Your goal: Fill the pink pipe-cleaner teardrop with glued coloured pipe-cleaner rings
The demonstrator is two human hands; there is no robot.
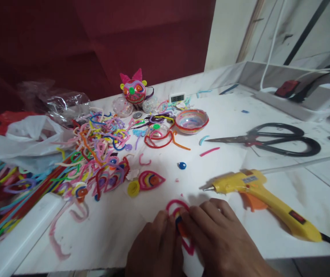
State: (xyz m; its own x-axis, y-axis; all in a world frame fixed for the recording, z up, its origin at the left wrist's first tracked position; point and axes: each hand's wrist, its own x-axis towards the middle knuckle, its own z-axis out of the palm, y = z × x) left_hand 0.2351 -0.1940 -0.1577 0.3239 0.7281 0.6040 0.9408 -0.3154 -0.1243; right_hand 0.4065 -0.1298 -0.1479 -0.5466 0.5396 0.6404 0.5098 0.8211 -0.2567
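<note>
At the table's near edge, my left hand (156, 244) and my right hand (221, 234) press together on a teardrop piece of pink pipe cleaner (177, 202). Blue and orange bands show inside its outline, partly hidden under my fingers. The fingers of both hands are bent and closed on its sides. Just beyond lies a similar finished-looking teardrop (152, 180), pink outside with yellow and orange rings, touching a yellow disc (133, 188). A small blue oval piece (182, 165) sits farther up the table.
A yellow hot glue gun (248, 182) lies to the right, nozzle pointing left. Behind it are large black-handled scissors (254, 140). A colourful bowl (192, 121), a cat-like head (134, 90) and a small digital clock (177, 98) stand at the back. Pipe-cleaner scraps (104, 132) heap up left.
</note>
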